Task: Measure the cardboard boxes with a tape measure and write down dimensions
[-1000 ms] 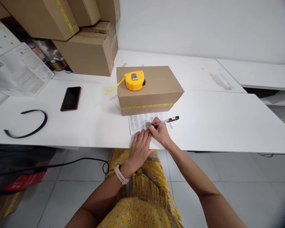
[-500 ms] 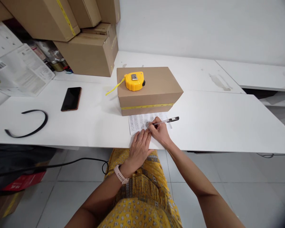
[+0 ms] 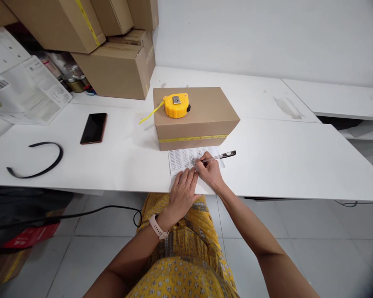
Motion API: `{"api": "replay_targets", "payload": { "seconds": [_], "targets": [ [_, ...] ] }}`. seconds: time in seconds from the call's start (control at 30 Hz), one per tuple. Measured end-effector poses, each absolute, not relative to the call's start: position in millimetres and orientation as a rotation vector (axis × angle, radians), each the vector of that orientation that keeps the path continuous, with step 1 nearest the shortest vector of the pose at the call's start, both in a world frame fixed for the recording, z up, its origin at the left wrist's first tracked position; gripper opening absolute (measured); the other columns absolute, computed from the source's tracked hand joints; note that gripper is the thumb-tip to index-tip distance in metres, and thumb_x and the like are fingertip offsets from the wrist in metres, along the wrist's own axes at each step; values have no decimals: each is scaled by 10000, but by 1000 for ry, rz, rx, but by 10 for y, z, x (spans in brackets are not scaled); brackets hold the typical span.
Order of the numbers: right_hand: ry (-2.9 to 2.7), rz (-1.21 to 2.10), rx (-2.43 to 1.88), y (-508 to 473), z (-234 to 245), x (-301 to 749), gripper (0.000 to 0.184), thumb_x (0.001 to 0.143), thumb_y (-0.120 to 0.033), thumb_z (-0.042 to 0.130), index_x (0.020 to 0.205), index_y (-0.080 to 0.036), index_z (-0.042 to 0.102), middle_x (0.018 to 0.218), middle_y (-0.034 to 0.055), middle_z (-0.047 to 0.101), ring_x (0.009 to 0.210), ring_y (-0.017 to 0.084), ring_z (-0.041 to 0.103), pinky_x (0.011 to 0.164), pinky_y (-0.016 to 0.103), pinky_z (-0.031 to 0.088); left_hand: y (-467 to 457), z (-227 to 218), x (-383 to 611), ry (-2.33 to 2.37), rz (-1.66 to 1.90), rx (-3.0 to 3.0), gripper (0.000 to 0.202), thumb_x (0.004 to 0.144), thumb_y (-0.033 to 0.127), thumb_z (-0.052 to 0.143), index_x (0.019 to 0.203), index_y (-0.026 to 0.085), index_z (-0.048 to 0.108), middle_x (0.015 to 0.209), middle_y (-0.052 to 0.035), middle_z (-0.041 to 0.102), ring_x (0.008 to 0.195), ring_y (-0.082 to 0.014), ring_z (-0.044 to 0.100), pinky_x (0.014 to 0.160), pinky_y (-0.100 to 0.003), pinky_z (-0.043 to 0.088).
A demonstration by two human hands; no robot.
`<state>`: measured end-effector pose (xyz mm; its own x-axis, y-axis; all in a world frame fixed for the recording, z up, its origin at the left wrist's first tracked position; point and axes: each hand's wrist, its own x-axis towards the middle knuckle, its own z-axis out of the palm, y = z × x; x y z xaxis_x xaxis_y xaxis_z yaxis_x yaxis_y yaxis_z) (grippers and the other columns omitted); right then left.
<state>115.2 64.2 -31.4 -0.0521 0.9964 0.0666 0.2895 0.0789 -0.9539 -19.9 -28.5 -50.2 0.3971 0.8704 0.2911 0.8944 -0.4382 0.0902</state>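
Observation:
My right hand [image 3: 210, 171] is closed around a pen [image 3: 225, 155], its writing end down at a sheet of paper [image 3: 178, 160] covered in columns of handwriting. The pen's tip is hidden by my fingers. Flat on the sheet's lower edge lies my left hand [image 3: 184, 188], fingers stretched out and close beside my right hand. Just beyond the paper, a brown cardboard box [image 3: 202, 107] with a yellow tape band rests against or over its far edge. On top of that box sits a yellow tape measure [image 3: 176, 105], its wrist strap hanging left.
A phone [image 3: 93, 128] and a black headband [image 3: 54, 161] lie to the left on the white table [image 3: 282, 165]. Cardboard boxes [image 3: 115, 70] are stacked at the back left, beside a white printed carton [image 3: 31, 91]. A black cable [image 3: 96, 210] runs below the table edge.
The pen's upper end has shifted slightly up and right in my right hand. My left hand stays in the same place on the paper.

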Motion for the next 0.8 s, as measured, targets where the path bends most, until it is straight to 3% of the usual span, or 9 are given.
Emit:
{"api": "replay_targets", "payload": {
  "seconds": [0.8],
  "targets": [
    [-1480, 1046, -1324, 667, -312, 1187, 182, 783, -299, 595, 724, -250, 430, 543, -85, 427, 538, 119, 398, 550, 269, 320, -287, -525, -195, -1630, -448, -2557, 710, 969, 493, 619, 1497, 43, 467, 1568, -211, 486, 1454, -333, 455, 1217, -486, 330]
  ]
}}
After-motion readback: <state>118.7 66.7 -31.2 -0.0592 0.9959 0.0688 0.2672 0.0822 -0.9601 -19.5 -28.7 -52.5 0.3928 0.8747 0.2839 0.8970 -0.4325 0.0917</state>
